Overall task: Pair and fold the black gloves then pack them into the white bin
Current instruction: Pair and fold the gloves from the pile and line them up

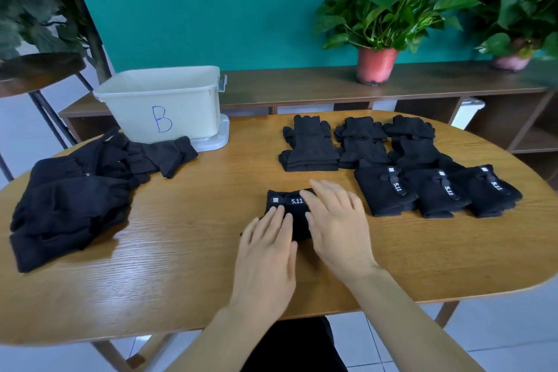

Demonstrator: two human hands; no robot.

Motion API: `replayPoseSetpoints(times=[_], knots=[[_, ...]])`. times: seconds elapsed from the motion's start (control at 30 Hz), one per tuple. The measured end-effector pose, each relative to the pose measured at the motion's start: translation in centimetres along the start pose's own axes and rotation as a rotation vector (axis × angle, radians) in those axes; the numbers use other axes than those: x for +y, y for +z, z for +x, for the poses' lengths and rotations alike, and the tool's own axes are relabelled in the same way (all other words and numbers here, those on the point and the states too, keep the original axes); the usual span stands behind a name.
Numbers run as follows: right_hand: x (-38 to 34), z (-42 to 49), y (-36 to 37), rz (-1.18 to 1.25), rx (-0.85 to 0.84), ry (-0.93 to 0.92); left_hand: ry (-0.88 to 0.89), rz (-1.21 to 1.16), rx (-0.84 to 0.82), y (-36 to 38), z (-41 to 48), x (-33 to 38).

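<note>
A loose pile of black gloves [69, 202] lies at the left end of the desk [187, 251]. Behind the pile stands the white bin [163, 103], marked "B", resting on its lid [216, 137]. At centre, a folded pair [290, 208] with a "5.11" strap lies on the desk. The left hand [267, 254] is open, fingers flat on the pair's near left part. The right hand [335, 220] is open, palm down, covering the pair's right side. To the right, six folded pairs [398, 166] sit in two rows.
</note>
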State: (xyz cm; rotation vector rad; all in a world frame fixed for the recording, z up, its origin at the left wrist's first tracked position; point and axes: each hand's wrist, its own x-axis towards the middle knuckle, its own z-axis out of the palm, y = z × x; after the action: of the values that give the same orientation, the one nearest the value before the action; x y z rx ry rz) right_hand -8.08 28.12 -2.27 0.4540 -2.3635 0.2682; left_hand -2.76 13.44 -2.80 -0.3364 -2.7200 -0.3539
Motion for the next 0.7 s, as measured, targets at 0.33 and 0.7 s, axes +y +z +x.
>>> replayPoseSetpoints(times=[0.33,0.7], knots=[[0.6,-1.0,0.7,-0.129,-0.362,-0.144,-0.154,0.023,-0.254,1.6,-0.3,0.7],[1.8,-5.0,-0.8,-0.184,-0.3,0.037,0.02,0.004,-0.383,3.5,4.7,0.1]])
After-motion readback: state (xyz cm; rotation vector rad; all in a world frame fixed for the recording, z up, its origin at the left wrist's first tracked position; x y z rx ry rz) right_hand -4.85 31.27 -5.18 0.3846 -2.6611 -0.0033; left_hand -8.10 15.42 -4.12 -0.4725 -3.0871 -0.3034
